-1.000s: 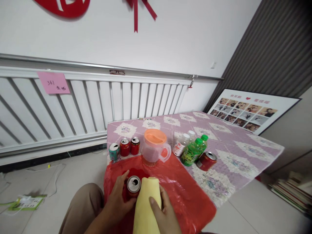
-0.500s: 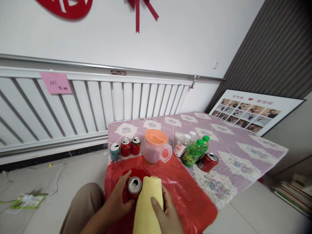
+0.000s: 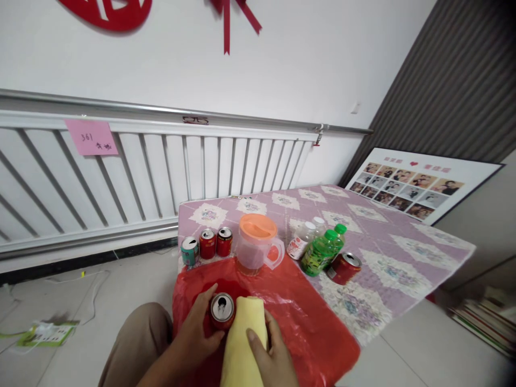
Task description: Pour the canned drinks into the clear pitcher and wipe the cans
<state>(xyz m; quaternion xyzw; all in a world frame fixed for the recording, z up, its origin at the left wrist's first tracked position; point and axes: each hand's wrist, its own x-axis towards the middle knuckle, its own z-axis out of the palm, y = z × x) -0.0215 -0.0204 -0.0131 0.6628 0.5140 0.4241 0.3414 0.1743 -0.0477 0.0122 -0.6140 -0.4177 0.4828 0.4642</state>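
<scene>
An opened red drink can (image 3: 222, 308) stands on the red plastic sheet, its top facing me. My left hand (image 3: 197, 328) curves round the can's left side, thumb in front and fingers behind. My right hand (image 3: 274, 349) grips a smooth, pale yellow folded cloth (image 3: 244, 344), thumb on top and fingers along its right side. The cloth's far end lies right beside the can; whether they touch I cannot tell. Its near end runs out of view at the bottom.
The red plastic sheet (image 3: 306, 328) covers the near part of the flowered tablecloth (image 3: 374, 269). Behind stand a pitcher with an orange lid (image 3: 258, 228), a teal can (image 3: 190, 251) and two red cans. Rightward are green-capped bottles (image 3: 318, 255), white-capped bottles (image 3: 302, 239) and another red can (image 3: 344, 269).
The yellow cloth's far end has drawn slightly toward me and left, with my right hand moving along. The can has turned a little in my left hand.
</scene>
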